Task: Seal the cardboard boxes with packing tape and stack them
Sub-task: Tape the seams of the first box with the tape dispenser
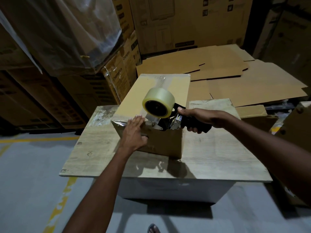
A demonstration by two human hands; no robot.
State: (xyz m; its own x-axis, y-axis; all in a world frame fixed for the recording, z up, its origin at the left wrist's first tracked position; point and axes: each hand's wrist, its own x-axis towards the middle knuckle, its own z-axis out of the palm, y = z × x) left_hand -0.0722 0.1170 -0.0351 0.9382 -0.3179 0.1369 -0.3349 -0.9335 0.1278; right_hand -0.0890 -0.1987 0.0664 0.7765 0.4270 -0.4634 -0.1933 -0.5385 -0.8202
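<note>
The box (156, 98) sits on the table (218, 157), with tape (161, 83) along its top seam. The left hand (134, 130) presses flat on the near edge. The right hand (195, 118) grips the tape gun (161, 113) there. It is best to hold the tape end firm, draw the gun down the front, then tilt it to cut.

- My box (156, 93) is plain tan-brown, with glossy clear tape bands.
- The tape roll (160, 96) is pale yellowish-clear.
- The dispenser handle (206, 129) in my right hand (197, 117) is black.
- The tabletop (218, 148) is pale wood-grain, blotched white far left.
- The floor (25, 182) is grey, yellow-lined.
</note>
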